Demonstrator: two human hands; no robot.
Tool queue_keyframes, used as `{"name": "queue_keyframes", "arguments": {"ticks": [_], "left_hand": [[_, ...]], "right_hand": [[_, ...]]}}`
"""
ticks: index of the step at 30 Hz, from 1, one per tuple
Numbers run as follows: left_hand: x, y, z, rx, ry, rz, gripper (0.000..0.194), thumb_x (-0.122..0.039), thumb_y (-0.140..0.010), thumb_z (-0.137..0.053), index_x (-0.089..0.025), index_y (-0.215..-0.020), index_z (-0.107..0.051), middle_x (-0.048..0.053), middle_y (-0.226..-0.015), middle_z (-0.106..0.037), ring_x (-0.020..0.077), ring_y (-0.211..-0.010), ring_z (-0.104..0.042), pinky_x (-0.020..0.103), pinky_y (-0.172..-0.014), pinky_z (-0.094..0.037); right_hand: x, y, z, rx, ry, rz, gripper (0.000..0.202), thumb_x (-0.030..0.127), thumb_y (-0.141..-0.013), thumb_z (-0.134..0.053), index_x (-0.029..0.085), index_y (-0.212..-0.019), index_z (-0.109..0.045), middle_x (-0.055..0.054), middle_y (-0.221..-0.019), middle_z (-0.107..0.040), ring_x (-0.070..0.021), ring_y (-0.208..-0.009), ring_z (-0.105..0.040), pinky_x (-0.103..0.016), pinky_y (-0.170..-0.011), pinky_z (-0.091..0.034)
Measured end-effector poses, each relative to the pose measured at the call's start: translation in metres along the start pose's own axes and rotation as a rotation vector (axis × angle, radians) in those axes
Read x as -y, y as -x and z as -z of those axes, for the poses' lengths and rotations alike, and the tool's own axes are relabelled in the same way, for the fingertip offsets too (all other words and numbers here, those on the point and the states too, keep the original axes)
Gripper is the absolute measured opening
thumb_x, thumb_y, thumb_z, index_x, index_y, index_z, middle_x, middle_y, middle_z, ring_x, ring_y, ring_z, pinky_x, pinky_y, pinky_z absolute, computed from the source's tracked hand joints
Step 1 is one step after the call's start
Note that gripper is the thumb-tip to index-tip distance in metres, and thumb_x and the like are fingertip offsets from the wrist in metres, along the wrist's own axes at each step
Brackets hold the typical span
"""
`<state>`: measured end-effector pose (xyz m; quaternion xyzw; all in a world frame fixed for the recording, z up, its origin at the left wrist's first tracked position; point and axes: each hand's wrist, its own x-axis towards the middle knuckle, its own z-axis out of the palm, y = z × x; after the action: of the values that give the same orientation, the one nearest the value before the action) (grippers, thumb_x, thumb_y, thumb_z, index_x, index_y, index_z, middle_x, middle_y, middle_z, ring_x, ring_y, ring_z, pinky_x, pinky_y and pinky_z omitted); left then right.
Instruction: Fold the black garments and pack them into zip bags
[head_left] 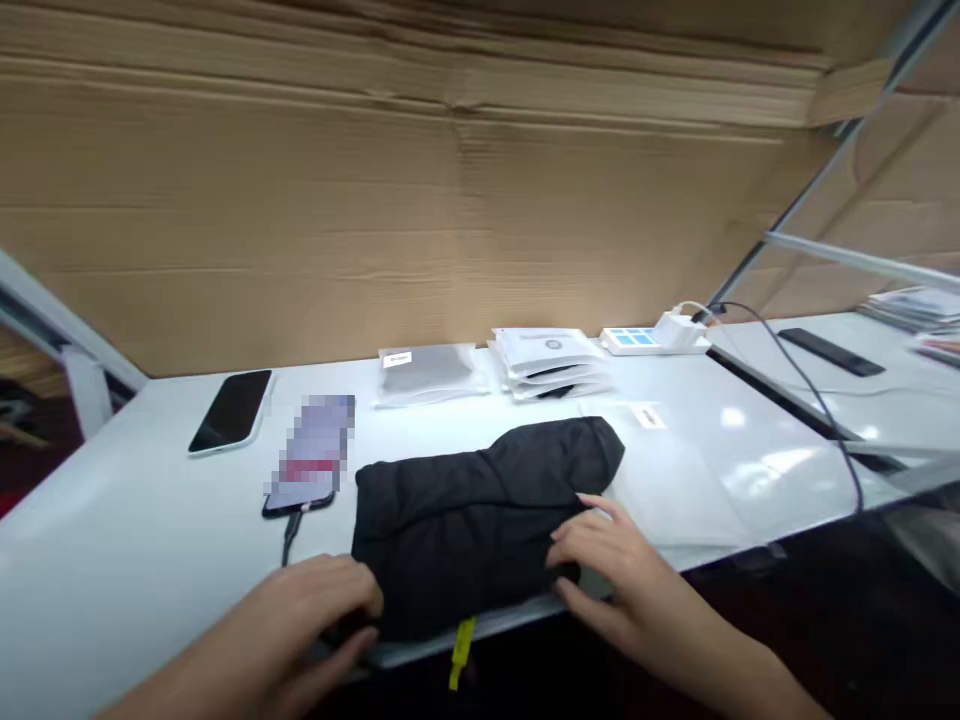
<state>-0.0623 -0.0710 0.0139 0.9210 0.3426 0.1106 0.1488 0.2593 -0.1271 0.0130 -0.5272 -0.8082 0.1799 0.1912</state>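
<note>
A folded black garment lies across the front of the white table, with a yellow tag hanging from its near edge. At the garment's lower left corner, my left hand has its thumb and fingers closed on the black cloth. My right hand grips the near right edge of the garment between thumb and curled fingers. Just right of the garment lies a flat clear plastic bag with a white label.
Two phones lie at the left, the nearer one with a cable. Packed plastic bags rest at the back beside a power strip. Cardboard stands behind; a metal frame borders the right.
</note>
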Motion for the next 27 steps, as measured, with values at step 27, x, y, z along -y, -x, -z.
{"name": "queue_keyframes", "arguments": {"ticks": [27], "left_hand": [[-0.023, -0.131, -0.065, 0.056, -0.156, -0.401, 0.048, -0.038, -0.101, -0.035, -0.022, -0.146, -0.039, 0.01, -0.153, -0.037, 0.0266, -0.143, -0.03, 0.044, -0.117, -0.029]], "right_hand": [[-0.07, -0.018, -0.011, -0.45, 0.11, -0.518, 0.052, 0.032, -0.085, -0.05, 0.017, -0.135, -0.047, -0.01, -0.095, -0.072, -0.0286, -0.091, -0.066, -0.051, -0.093, -0.039]]}}
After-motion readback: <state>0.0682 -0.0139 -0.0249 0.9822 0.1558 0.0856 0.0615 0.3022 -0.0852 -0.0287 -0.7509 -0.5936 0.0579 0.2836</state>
